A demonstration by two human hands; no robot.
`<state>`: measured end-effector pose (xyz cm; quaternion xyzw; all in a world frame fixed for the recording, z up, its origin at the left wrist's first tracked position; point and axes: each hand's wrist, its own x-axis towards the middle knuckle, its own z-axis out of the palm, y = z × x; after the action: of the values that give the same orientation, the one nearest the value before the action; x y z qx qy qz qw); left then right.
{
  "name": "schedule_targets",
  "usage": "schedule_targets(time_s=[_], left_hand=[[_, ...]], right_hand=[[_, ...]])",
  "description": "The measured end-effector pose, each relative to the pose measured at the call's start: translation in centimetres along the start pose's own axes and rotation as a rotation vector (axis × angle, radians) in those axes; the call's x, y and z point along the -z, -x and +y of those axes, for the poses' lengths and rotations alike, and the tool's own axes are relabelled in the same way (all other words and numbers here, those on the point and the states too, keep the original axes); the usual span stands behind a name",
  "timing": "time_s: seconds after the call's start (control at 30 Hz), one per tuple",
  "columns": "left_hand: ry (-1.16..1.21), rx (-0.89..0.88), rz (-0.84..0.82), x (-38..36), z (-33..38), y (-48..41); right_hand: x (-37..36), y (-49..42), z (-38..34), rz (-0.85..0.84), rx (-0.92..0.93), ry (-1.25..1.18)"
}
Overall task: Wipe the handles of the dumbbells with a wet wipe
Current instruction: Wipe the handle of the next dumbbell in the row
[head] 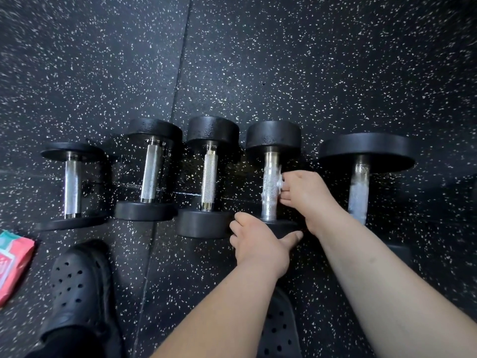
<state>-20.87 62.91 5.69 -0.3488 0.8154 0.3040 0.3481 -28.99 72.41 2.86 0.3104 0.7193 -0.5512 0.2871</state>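
Several black dumbbells with metal handles lie in a row on the speckled floor. My right hand [307, 197] pinches a white wet wipe [278, 180] against the handle of the fourth dumbbell [270, 187]. My left hand [258, 241] grips that dumbbell's near weight, thumb stretched along its edge. The largest dumbbell [360, 187] lies at the far right; its handle looks smeared. To the left lie three more dumbbells: one [209, 184], one [152, 174] and one [72, 188].
A pink and white wipes packet [13, 264] lies at the left edge. My black perforated clogs [77, 285] stand on the rubber floor [284, 60] near the dumbbells, one partly under my arms. Floor tile seams run past the row.
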Motion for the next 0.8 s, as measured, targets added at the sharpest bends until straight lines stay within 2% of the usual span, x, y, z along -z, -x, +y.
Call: schedule_targets(time_s=[0.13,0.23,0.33,0.6,0.8], left_hand=[[0.003,0.01,0.0,0.1,0.1,0.0],[0.0,-0.001,-0.004,0.1,0.0,0.0],[-0.008,-0.009,-0.007,0.2,-0.1,0.0],[-0.018,-0.013,0.001,0.1,-0.1,-0.1],[-0.007,-0.012,-0.008,0.2,0.0,0.0]], right_hand=[[0.7,1.0,0.6,0.128,0.304,0.443],[0.5,1.6,1.1,0.233,0.485,0.485],[0.1,1.2,1.5,0.242,0.606,0.482],[0.4,1.8,1.7,0.177,0.726,0.719],[0.3,1.1,0.8,0.209,0.749,0.638]])
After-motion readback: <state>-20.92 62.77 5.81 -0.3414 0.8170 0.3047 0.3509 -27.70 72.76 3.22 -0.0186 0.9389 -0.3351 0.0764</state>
